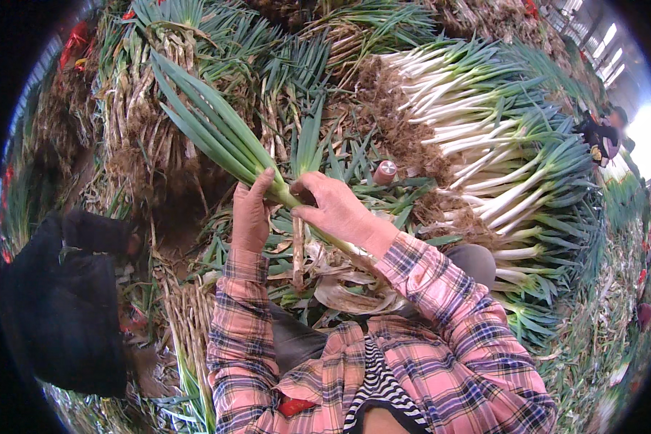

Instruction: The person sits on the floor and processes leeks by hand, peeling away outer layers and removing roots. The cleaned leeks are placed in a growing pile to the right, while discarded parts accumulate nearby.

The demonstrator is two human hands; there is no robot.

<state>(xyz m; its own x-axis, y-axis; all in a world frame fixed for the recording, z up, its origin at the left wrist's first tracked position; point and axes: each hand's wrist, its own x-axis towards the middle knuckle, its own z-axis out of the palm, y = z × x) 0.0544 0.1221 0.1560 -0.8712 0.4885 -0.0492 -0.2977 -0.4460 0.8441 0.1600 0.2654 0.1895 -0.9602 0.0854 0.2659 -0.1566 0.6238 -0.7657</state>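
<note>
A large green onion (217, 127) slants across in front of me, its leaves fanned to the upper left and its lower stalk running down under my right wrist. My left hand (251, 211) grips it where the leaves meet the stalk, thumb on top. Just below that, thumb and fingers of my right hand (336, 209) pinch the stalk. The lower end of the stalk is partly hidden by my right forearm. Stripped, dry outer leaves (352, 295) lie beneath my hands.
To the right lies a long heap of white-stemmed onions (466, 146), roots towards me. Unpeeled bundles (141, 103) stand at the upper left; brown-stemmed ones (187, 314) lie by my left arm. A pink capped bottle (385, 172) stands ahead. People in dark clothes are at left (65, 304) and far right (599, 133).
</note>
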